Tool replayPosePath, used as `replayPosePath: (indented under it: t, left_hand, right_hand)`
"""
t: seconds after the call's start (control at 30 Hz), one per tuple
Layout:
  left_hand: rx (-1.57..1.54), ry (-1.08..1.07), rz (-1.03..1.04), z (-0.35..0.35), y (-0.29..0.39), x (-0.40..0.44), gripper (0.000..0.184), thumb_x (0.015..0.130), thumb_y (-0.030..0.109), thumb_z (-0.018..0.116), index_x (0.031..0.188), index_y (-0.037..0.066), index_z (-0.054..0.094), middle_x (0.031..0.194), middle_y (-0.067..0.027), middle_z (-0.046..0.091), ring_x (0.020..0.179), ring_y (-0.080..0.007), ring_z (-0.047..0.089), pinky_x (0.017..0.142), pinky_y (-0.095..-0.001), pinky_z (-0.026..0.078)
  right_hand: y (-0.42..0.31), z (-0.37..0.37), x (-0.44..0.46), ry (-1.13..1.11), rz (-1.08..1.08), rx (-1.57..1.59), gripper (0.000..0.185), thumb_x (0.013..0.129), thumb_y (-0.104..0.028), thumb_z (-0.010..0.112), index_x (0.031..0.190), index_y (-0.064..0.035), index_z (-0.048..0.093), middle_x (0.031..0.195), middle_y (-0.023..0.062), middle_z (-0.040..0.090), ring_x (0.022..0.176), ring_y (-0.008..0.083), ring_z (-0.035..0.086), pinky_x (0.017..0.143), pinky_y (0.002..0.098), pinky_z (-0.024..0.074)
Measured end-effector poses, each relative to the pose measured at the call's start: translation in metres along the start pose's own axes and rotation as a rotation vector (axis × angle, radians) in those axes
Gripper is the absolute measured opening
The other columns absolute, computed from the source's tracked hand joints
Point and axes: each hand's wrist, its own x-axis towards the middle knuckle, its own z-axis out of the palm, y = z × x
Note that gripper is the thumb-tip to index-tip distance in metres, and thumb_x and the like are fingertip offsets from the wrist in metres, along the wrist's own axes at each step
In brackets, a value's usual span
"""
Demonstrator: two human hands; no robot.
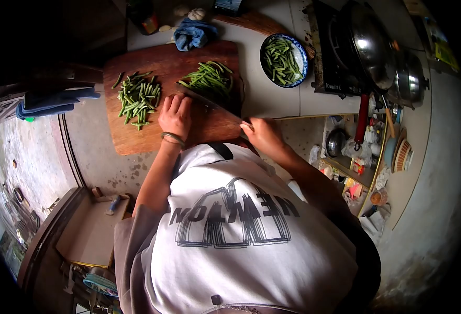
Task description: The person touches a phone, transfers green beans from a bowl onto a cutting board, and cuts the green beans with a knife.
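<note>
A white shirt [256,209] is filling the foreground. The right hand [264,137] is wrapping its fingers round a knife [214,107]; the left hand [175,116] is curling its own, contents unclear. Long beans [209,77] are lying slantwise beyond the blade, nearer the left.

The person wore a white top [251,277] printed with dark block letters [235,209] over sketchy, layered black outlines [230,235]. A dark band [221,150] crossed its far edge. A thin, rounded bangle [173,138] circled the left wrist [176,132]. The left sleeve [131,235] was greyish brown; the right sleeve [365,254], deep in shadow, looked black.
</note>
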Motion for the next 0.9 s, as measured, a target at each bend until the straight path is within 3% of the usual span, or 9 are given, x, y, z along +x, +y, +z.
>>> replayPosePath:
  t: [0.23,0.27,0.4,0.9]
  left_hand:
    - [0.001,-0.037,-0.061,-0.003,0.003,-0.008,0.017,0.082,0.003,0.069,0.096,0.011,0.067,0.099,-0.0083,0.062,0.092,-0.0314,0.061,0.076,-0.0409,0.053]
    - [0.008,-0.026,-0.053,-0.003,0.003,-0.008,0.017,0.082,0.003,0.069,0.096,0.011,0.067,0.099,-0.0087,0.062,0.092,-0.0315,0.061,0.076,-0.0410,0.053]
    - [0.024,0.028,-0.052,-0.001,0.005,-0.009,0.017,0.082,0.004,0.070,0.097,0.011,0.067,0.099,-0.0099,0.062,0.092,-0.0325,0.061,0.075,-0.0419,0.053]
    - [0.072,-0.036,-0.049,-0.002,0.002,-0.008,0.016,0.081,0.009,0.071,0.097,0.010,0.070,0.100,-0.0119,0.062,0.093,-0.0347,0.060,0.077,-0.0429,0.054]
  right_hand:
    - [0.005,-0.007,-0.016,0.163,0.091,0.275,0.034,0.092,-0.030,0.069,0.079,0.0007,0.064,0.067,0.0216,0.062,0.060,0.0398,0.062,0.057,0.0470,0.0476]
    - [0.003,-0.016,-0.016,0.206,0.013,0.272,0.034,0.092,-0.030,0.069,0.079,0.0008,0.064,0.067,0.0203,0.062,0.058,0.0386,0.060,0.057,0.0451,0.0475]
    - [0.004,-0.030,-0.026,0.073,0.086,0.094,0.033,0.091,-0.031,0.069,0.079,-0.0001,0.066,0.067,0.0205,0.063,0.060,0.0398,0.062,0.057,0.0459,0.0481]
    - [0.007,-0.015,-0.043,-0.050,0.149,0.062,0.032,0.089,-0.033,0.070,0.078,-0.0022,0.067,0.071,0.0208,0.066,0.067,0.0425,0.066,0.062,0.0490,0.0515]
